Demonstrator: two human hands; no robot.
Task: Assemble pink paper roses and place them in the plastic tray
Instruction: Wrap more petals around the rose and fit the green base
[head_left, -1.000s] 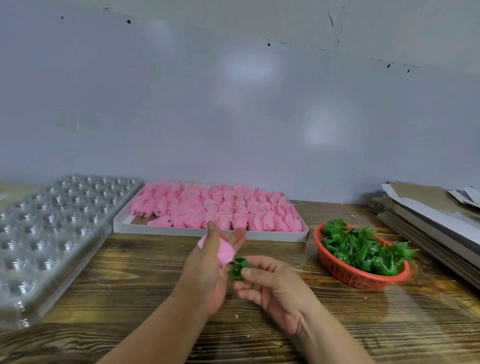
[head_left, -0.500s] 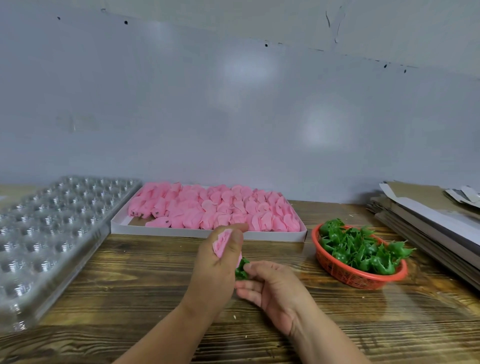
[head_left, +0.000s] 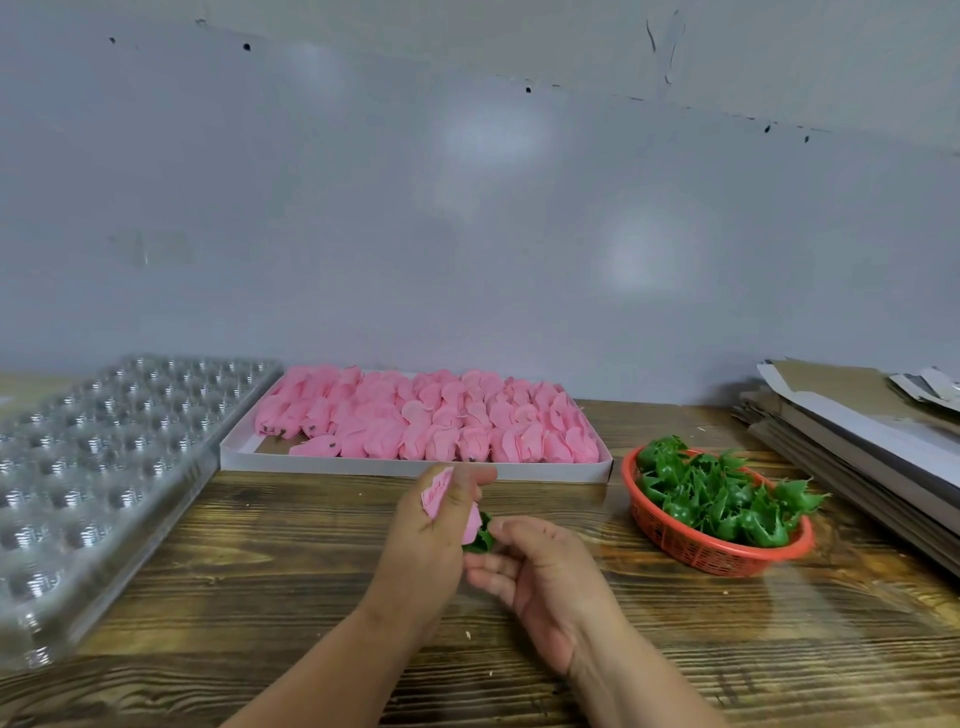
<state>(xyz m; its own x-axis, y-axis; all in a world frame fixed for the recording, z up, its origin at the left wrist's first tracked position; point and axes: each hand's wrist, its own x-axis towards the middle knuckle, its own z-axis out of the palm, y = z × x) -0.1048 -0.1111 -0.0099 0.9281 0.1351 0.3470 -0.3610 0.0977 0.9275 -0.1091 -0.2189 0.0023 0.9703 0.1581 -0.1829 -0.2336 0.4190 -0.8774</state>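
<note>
Left hand (head_left: 423, 540) is gripping pink rose (head_left: 439, 491), right hand (head_left: 540, 582) at 3 o'clock is pinching green calyx (head_left: 480, 538) under it.

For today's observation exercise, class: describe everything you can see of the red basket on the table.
The red basket is a shallow oval of orange-red plastic mesh with a solid rim. It stands upright on the wooden table, right of the white box of pink petals and apart from it, with stacked cardboard further right. It is heaped with spiky green plastic calyxes, some poking over the rim. Neither hand touches it.
</note>
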